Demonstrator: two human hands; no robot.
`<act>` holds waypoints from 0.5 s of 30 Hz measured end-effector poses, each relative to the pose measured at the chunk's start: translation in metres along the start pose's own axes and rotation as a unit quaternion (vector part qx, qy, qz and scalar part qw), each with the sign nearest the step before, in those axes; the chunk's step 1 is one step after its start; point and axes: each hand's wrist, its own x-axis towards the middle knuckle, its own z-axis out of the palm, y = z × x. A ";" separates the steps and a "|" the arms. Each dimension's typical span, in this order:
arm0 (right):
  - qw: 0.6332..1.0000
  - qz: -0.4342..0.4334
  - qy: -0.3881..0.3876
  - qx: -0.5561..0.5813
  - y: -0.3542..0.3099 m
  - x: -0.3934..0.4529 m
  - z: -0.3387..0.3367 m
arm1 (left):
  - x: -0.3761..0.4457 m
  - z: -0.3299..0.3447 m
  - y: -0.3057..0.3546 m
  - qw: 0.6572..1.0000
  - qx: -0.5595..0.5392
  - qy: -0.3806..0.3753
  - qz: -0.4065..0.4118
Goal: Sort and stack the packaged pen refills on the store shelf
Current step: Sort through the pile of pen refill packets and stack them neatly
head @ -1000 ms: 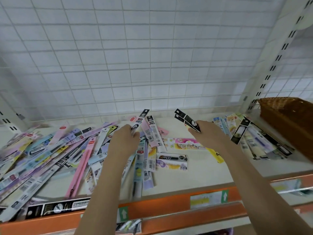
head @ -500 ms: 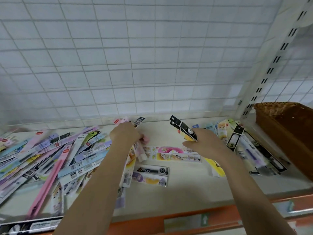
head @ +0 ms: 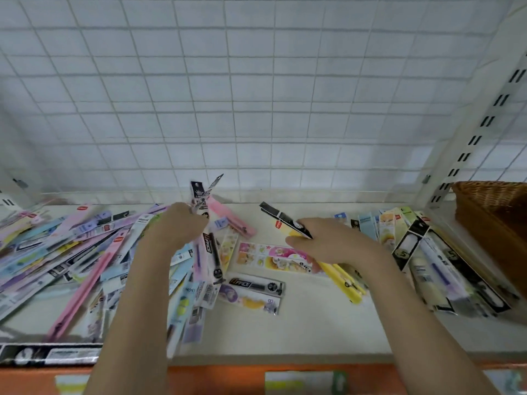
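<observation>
White wire-grid back panel [head: 256, 95] behind a cream store shelf [head: 313, 317] with an orange front lip [head: 216, 379]. Big loose pile of packaged pen refills [head: 65, 252] covers the shelf's left half, fanned at all angles (motion blur here, labels mostly unreadable). Smaller pile of refill packs [head: 427, 252] sits at the right end, just beside a wicker basket [head: 496, 220] in the back right corner. Mid-shelf lie a few singles: a black "OFFICE" pack [head: 253, 285], a cartoon-print pack [head: 273, 256], a purple-yellow pack [head: 249, 302] toward the front edge. Left hand [head: 174, 229] has its grip curled round a bunch of refills [head: 204, 212], tips sticking up toward the back edge, tails hanging down. Right hand [head: 333, 243] pinches a black-and-white refill pack [head: 285, 219] between thumb and fingers, angled toward the back left; yellow packs [head: 346, 283] stick out below the palm toward the front edge.
</observation>
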 end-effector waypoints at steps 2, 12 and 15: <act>0.999 -0.019 0.006 -0.042 -0.007 0.008 0.004 | -0.011 -0.004 -0.011 0.999 -0.047 0.010 -0.005; 0.985 -0.017 -0.036 -0.165 -0.014 0.031 0.027 | -0.050 0.002 -0.049 0.968 -0.226 0.108 -0.013; 0.988 -0.014 -0.024 -0.155 -0.013 0.034 0.029 | -0.057 0.001 -0.050 0.940 -0.324 0.109 -0.017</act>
